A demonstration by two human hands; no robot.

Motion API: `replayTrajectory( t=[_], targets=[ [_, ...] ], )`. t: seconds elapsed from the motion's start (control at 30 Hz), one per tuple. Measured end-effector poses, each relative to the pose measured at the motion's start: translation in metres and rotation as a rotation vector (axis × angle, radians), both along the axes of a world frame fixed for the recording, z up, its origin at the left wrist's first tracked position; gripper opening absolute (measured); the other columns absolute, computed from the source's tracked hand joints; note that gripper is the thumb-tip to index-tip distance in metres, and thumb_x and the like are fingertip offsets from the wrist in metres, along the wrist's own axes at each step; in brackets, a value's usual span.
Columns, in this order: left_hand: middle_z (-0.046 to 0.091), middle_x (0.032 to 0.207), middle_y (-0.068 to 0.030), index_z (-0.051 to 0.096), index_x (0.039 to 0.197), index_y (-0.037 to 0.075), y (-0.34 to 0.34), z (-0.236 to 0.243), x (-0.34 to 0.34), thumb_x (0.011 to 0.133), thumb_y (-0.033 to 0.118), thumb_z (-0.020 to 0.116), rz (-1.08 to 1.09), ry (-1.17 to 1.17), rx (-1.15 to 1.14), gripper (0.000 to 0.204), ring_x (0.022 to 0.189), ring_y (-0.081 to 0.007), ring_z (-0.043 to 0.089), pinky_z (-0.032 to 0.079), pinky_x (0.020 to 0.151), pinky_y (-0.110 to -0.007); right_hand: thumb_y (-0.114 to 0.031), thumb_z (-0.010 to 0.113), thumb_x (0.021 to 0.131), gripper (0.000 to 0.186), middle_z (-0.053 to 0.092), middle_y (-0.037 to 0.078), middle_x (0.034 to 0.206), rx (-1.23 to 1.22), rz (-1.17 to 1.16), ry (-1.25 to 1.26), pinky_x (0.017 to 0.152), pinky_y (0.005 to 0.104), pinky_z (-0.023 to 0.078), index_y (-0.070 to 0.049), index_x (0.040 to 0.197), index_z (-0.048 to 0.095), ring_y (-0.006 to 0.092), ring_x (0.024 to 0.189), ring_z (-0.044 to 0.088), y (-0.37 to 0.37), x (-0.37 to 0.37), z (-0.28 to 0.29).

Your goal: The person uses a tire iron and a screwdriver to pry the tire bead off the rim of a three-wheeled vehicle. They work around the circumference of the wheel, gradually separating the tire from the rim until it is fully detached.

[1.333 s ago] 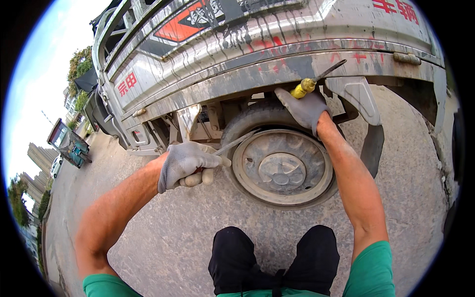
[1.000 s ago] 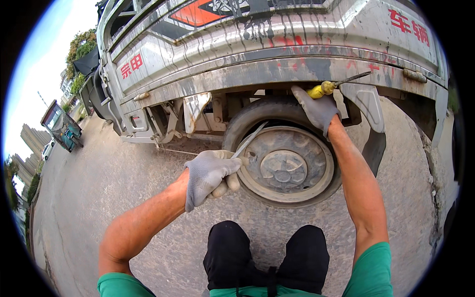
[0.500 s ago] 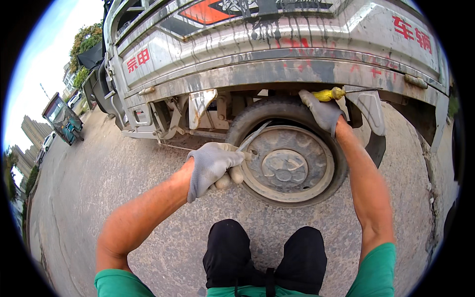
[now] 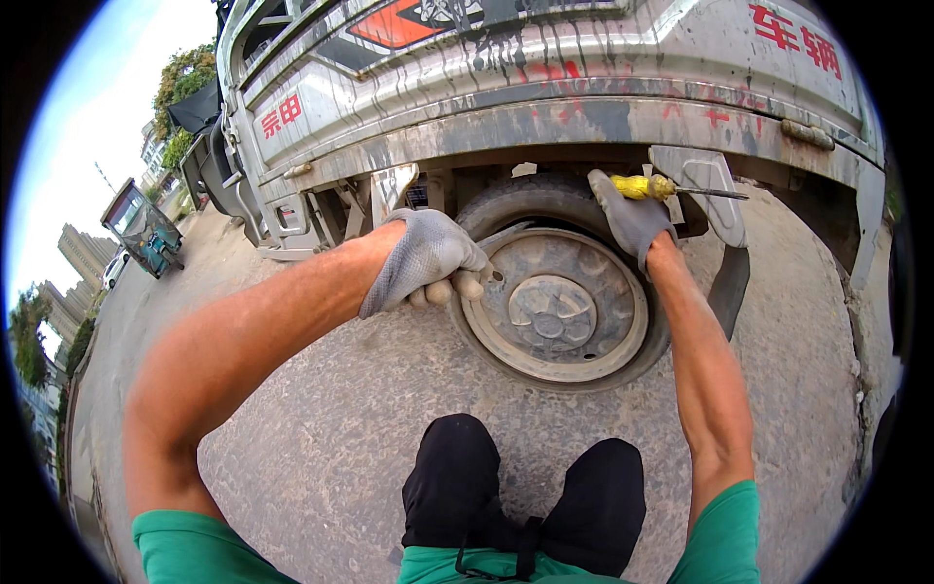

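The wheel (image 4: 605,310) of a dusty three-wheeled cargo vehicle is in front of me, its tire (image 4: 535,199) standing off the rim along the upper edge. My left hand (image 4: 436,258), in a grey glove, is closed around a metal tire lever (image 4: 506,235); the lever's far end reaches the gap between tire and rim. Atop the tire rests my gloved right hand (image 4: 630,222), with a yellow-handled screwdriver (image 4: 644,186) in its grip. The screwdriver's shaft points right, away from the wheel. Much of the lever is hidden by the left hand.
Above the wheel hangs the vehicle's grey, stained side panel (image 4: 438,122). Metal brackets and a mudguard (image 4: 728,292) flank the tire. Rough pavement (image 4: 331,428) lies around my knees (image 4: 452,477). Another small three-wheeler (image 4: 144,232) stands off to the far left.
My left hand has moved up and its forearm has swung higher and outward, shifting the lever to a flatter angle. The right hand still holds the screwdriver at the tire's top.
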State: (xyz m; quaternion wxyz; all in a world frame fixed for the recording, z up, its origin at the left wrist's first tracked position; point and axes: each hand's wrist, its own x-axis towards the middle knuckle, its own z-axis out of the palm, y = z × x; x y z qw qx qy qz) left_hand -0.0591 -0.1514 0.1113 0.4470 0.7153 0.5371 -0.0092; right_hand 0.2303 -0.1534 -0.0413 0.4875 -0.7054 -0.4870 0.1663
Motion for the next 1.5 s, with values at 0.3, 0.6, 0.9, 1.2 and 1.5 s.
replayTrajectory(
  t=[0.3,0.6,0.9,1.2,1.5],
  targets=[
    [0.062,0.063,-0.0044,0.061,0.129,-0.002,-0.061,-0.050,0.008,0.108,0.024,0.050,0.146,-0.212,0.049,0.035,0.041,-0.0087,0.044,0.035,0.040,-0.026,-0.068,0.053,0.096,0.073,0.072,0.014,0.109,0.099,-0.049,0.166,0.098,0.0378,0.047,0.000,0.116,0.070,0.0245,0.104,0.066,-0.010,0.018,-0.031],
    [0.062,0.063,-0.0048,0.058,0.134,-0.004,-0.070,-0.068,0.013,0.109,0.024,0.049,0.224,-0.270,0.026,0.038,0.043,-0.0079,0.045,0.037,0.042,-0.025,-0.058,0.059,0.099,0.065,0.071,0.008,0.114,0.101,-0.045,0.262,0.099,0.0342,0.046,0.002,0.121,0.068,0.0180,0.106,0.062,-0.023,0.006,-0.015],
    [0.062,0.063,-0.0045,0.052,0.140,-0.006,-0.076,-0.095,0.009,0.109,0.025,0.049,0.233,-0.411,0.062,0.044,0.045,-0.0067,0.047,0.039,0.043,-0.023,-0.061,0.060,0.099,0.071,0.069,0.012,0.126,0.141,-0.061,0.275,0.107,0.0347,0.044,0.002,0.130,0.066,0.0200,0.116,0.061,-0.023,0.006,-0.018],
    [0.062,0.063,-0.0044,0.048,0.143,-0.008,-0.070,-0.114,0.002,0.108,0.023,0.050,0.201,-0.538,0.054,0.046,0.048,-0.0071,0.050,0.041,0.046,-0.022,-0.061,0.059,0.099,0.070,0.070,0.009,0.120,0.202,-0.045,0.267,0.103,0.0342,0.044,0.002,0.128,0.066,0.0189,0.112,0.061,-0.022,0.006,-0.024],
    [0.063,0.065,-0.0042,0.052,0.139,-0.007,-0.065,-0.105,-0.003,0.107,0.023,0.052,0.190,-0.544,0.015,0.044,0.049,-0.0062,0.049,0.039,0.048,-0.022,-0.059,0.061,0.097,0.069,0.071,0.011,0.117,0.183,-0.095,0.211,0.101,0.0339,0.046,0.003,0.125,0.068,0.0196,0.109,0.063,-0.012,0.026,-0.034]
  ],
)
